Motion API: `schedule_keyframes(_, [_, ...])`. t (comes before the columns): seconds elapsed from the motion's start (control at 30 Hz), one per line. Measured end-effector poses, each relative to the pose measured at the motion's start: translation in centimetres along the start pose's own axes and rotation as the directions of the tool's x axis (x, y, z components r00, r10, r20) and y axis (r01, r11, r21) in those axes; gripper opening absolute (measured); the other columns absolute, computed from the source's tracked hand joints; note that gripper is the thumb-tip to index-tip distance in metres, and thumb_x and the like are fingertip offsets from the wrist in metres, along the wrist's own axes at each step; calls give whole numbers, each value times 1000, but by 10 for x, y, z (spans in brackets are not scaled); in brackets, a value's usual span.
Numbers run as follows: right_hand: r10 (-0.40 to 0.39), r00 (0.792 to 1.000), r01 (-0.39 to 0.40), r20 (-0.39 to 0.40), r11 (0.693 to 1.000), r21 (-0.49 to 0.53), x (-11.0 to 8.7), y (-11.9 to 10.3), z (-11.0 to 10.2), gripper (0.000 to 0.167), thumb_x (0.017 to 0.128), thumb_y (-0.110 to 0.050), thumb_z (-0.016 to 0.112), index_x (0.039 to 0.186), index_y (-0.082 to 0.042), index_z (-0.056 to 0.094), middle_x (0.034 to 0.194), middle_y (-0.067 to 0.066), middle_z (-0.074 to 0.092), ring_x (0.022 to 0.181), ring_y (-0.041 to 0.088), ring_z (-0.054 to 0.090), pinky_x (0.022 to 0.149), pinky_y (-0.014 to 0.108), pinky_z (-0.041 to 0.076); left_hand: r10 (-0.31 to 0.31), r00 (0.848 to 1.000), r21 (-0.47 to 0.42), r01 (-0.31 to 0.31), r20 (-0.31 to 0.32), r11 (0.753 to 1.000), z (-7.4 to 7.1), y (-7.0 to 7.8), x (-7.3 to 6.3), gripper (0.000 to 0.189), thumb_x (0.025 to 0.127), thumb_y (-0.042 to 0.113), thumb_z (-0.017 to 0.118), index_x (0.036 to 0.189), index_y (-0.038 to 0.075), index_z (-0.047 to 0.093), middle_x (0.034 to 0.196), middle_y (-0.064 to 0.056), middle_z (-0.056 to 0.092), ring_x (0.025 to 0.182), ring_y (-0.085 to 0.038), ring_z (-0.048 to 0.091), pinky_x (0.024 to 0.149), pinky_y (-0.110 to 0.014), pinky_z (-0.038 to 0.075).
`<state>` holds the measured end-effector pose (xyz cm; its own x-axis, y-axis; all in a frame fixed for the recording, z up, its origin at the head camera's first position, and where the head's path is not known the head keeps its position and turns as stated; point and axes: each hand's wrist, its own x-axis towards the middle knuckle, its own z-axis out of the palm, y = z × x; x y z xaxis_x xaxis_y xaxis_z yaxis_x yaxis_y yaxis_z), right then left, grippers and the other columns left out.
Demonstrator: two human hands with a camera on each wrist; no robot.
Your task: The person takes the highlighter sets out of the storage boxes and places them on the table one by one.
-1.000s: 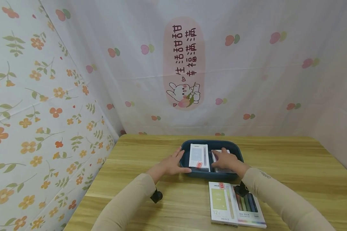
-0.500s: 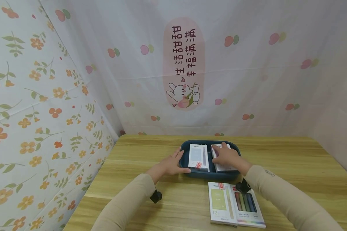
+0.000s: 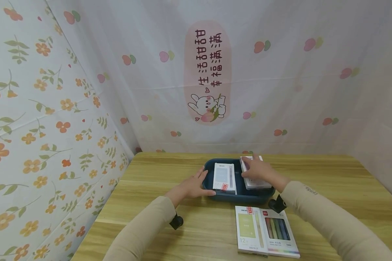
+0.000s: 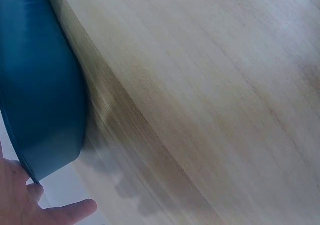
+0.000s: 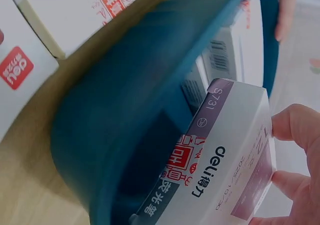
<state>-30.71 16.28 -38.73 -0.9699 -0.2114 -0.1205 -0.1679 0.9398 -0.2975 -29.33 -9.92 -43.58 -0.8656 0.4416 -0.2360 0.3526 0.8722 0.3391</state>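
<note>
In the head view my left hand (image 3: 193,185) rests against the left end of a dark blue basket (image 3: 238,198), its thumb and fingers spread. The left wrist view has its fingertips touching the basket rim (image 4: 15,150). My right hand (image 3: 260,171) grips a white and purple highlighter box (image 5: 215,155) marked deli by its edge. This box is tilted over the basket's right side, its lower end at the rim. A divider splits the basket, and white boxes (image 3: 223,177) are stacked in its left compartment.
In front of the basket, a white box with a yellow-green panel (image 3: 248,228) lies beside a box with a window showing coloured sticks (image 3: 279,230). All stand on a wooden table (image 3: 143,232). A printed curtain (image 3: 281,90) hangs behind.
My right hand has raised the highlighter box from the basket's right compartment, moving it up and slightly back to the right. The left hand has stayed at the basket's end.
</note>
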Motion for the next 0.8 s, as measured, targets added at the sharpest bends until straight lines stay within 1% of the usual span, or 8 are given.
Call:
schedule_keyframes(0.1, [6, 1000, -6, 1, 1000, 10, -1, 1, -7, 74, 78, -31, 67, 140, -7, 35, 135, 34, 27, 97, 43, 47, 83, 60, 42, -4, 1000, 8, 4, 0, 1000, 1, 0, 1, 99, 75, 73, 48, 149, 18, 10, 155, -2, -1, 132, -35, 33, 104, -46, 31])
schedule_keyframes(0.17, [10, 1000, -10, 2, 1000, 13, -2, 3, -11, 74, 78, -31, 67, 141, -7, 35, 132, 33, 29, 95, 42, 47, 83, 59, 42, -8, 1000, 14, 8, 3, 1000, 0, 0, 1, 99, 75, 73, 48, 149, 18, 10, 155, -2, -1, 132, -35, 33, 104, -45, 31])
schedule_keyframes(0.4, [-10, 1000, 10, -28, 1000, -10, -9, 12, -24, 76, 77, -31, 67, 140, -6, 35, 123, 31, 34, 91, 41, 47, 77, 53, 47, -7, 1000, 6, 7, 5, 1000, 0, 0, 1, 99, 75, 73, 48, 149, 19, 10, 155, -1, -1, 132, -36, 32, 103, -47, 31])
schedule_keyframes(0.63, [-10, 999, 10, -45, 1000, 1, -16, 22, -32, 76, 76, -31, 67, 140, -4, 34, 124, 31, 33, 92, 41, 46, 76, 55, 47, -2, 1000, 3, 2, 4, 1000, 1, 0, 1, 100, 75, 73, 48, 149, 18, 10, 155, -2, 0, 131, -35, 34, 103, -47, 33])
schedule_keyframes(0.8, [-8, 998, 8, -55, 1000, 2, -23, 32, -35, 77, 75, -31, 67, 139, -3, 36, 127, 34, 30, 91, 42, 46, 73, 54, 47, 1, 1000, 9, -1, 5, 1000, 1, 0, 2, 100, 75, 75, 47, 149, 19, 10, 155, -2, -1, 131, -34, 34, 103, -47, 33])
